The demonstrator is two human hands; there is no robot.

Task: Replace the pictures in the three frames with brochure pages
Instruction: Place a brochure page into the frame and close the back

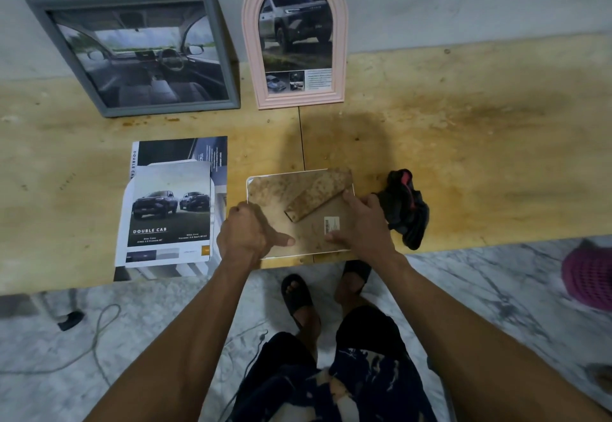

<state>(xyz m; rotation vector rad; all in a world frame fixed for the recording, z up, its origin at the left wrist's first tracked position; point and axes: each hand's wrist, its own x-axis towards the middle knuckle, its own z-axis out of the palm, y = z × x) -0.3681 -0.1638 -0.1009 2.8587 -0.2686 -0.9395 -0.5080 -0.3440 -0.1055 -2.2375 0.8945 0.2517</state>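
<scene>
Pressing down on a white frame (299, 213) that lies face down at the near edge of the wooden table (463, 143), both hands work its brown backing board (275, 189). Left hand (246, 234) sits on the frame's near-left corner, fingers curled into a loose fist on the frame edge, thumb stretched flat across the board. Right hand (359, 221) sits on the frame's right side, fingers spread and lying flat on the board, one fingertip near a small white barcode sticker (331, 225). Fold-out stand (318, 194) of the backing lies diagonally across the board's far-right half. Left of the frame: stack of brochure pages (169, 209), top sheet showing two pickup trucks and "DOUBLE CAB". Just right of the frame: crumpled black-and-red cloth (404, 208), touching or nearly touching the right hand, hard to tell. Beyond the frame, leaning on the wall: pink arched frame (294, 37) with a truck page in it, and further left a grey square frame (139, 50) with a car-interior page.
</scene>
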